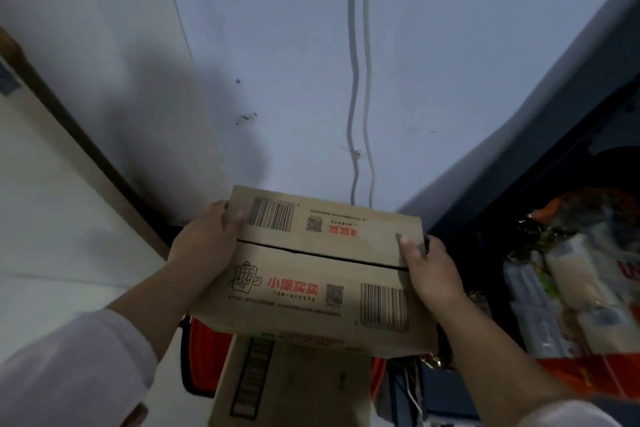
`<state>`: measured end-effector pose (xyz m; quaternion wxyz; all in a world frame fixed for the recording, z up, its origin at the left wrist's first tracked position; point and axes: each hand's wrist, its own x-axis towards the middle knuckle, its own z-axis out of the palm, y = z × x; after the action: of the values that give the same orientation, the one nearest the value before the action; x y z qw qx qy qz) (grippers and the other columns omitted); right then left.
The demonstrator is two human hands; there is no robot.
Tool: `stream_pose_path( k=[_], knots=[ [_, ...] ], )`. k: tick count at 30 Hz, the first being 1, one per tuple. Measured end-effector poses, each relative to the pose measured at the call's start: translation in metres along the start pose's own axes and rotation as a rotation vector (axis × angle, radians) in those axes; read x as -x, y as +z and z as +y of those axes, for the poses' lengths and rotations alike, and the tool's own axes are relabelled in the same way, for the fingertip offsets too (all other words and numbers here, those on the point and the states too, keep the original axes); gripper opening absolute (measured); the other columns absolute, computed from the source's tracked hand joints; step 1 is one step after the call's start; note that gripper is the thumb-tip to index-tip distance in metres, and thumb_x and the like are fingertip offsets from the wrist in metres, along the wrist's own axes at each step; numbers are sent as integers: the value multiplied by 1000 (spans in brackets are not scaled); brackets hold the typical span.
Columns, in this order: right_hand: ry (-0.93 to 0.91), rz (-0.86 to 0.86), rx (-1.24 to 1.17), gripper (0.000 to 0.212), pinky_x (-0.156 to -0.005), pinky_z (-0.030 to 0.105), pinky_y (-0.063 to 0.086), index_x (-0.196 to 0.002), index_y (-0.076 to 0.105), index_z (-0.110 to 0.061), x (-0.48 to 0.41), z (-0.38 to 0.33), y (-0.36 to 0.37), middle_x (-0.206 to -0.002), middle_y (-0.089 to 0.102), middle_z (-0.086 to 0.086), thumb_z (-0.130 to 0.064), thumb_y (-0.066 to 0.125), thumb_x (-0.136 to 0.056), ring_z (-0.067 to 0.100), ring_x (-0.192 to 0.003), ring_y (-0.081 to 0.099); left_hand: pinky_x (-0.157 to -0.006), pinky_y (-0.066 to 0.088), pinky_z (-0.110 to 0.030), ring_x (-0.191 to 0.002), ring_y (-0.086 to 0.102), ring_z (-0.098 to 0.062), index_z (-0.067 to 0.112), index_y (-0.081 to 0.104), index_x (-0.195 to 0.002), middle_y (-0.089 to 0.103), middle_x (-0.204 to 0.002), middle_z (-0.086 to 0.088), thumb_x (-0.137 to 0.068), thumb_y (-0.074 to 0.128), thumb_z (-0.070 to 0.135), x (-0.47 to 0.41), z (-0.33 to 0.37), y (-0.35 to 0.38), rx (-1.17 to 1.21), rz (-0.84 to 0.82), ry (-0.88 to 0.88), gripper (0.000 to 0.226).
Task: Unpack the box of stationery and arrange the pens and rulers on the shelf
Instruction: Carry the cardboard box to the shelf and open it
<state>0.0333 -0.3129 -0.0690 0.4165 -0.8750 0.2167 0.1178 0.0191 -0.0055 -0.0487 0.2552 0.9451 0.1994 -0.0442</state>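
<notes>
Cardboard box [322, 267]: closed, flaps meeting at a dark seam, held at centre frame. Left hand [204, 243] clasps its 9 o'clock edge; right hand [433, 270] its 3 o'clock edge. Second carton [294, 388] at 6 o'clock. Packaged goods [568, 284] at 3 o'clock.

Head view looks down, close over box [322, 270].

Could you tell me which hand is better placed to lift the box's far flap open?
Right, probably: the right hand has fingers lying over the cardboard box top beside the seam, while the left hand mostly grips the side.
</notes>
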Motion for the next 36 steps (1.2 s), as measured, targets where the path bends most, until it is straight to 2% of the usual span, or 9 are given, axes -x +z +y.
stream_pose_path(
  k=[4,6,9,13,20,22,28,33,36],
  knots=[
    [64,-129,-125,41,-91,44,50,-97,57,-25,-4,7,1,-102,66,3,-63,45,-88,23,-94,63,-79,38,-35,-90,50,-22,16,53,-124,61,-115,-12,-96,29,57,-4,-10,6,144,-100,-75,55],
    [80,-178,-190,38,-90,43,51,-91,60,-28,-5,8,1,-98,69,4,-63,46,-88,24,-91,66,-82,37,-35,-94,50,-23,15,53,-126,59,-118,-14,-95,30,57,-7,-11,7,245,-150,-111,57],
    [73,-209,-247,39,-90,42,52,-100,62,-27,-9,9,1,-99,70,5,-62,46,-89,24,-92,67,-80,44,-36,-97,59,-25,19,54,-125,61,-113,-12,-96,30,56,-9,-9,5,397,-211,-157,53],
    [72,-216,-260,51,-94,45,50,-117,59,-24,-15,15,3,-106,69,4,-64,46,-88,25,-96,65,-62,44,-27,-83,63,-21,20,58,-113,65,-98,-8,-99,30,51,-6,-6,6,493,-231,-175,44],
    [19,-268,-244,51,-97,47,48,-121,58,-22,-24,6,2,-110,67,5,-60,44,-91,25,-100,64,-73,51,-36,-87,64,-27,19,58,-115,65,-99,-11,-97,29,55,6,-13,8,583,-186,-275,49],
    [-22,-286,-209,53,-97,47,48,-122,59,-23,-27,-5,1,-110,67,4,-62,44,-90,25,-101,63,-67,50,-33,-82,65,-27,20,59,-107,66,-94,-12,-98,29,53,15,-19,6,641,-161,-325,46],
    [-115,-364,-29,43,-63,26,43,-105,59,-20,-24,-48,5,-89,64,0,-57,39,-95,17,-81,61,-65,52,-33,-80,68,-29,17,61,-103,69,-90,-14,-99,29,51,51,-39,-12,769,-76,-433,47],
    [-185,-449,56,54,-92,44,50,-112,58,-20,0,-74,23,-103,67,4,-65,39,-90,26,-95,63,-72,55,-39,-82,69,-31,15,63,-103,71,-91,-15,-98,28,53,92,-63,-36,798,21,-481,51],
    [-246,-493,140,74,-98,49,46,-116,58,-23,23,-90,34,-112,66,4,-82,36,-77,29,-105,61,-78,55,-42,-85,69,-29,19,65,-103,71,-93,-12,-97,25,57,121,-84,-51,773,57,-504,56]
  ],
)
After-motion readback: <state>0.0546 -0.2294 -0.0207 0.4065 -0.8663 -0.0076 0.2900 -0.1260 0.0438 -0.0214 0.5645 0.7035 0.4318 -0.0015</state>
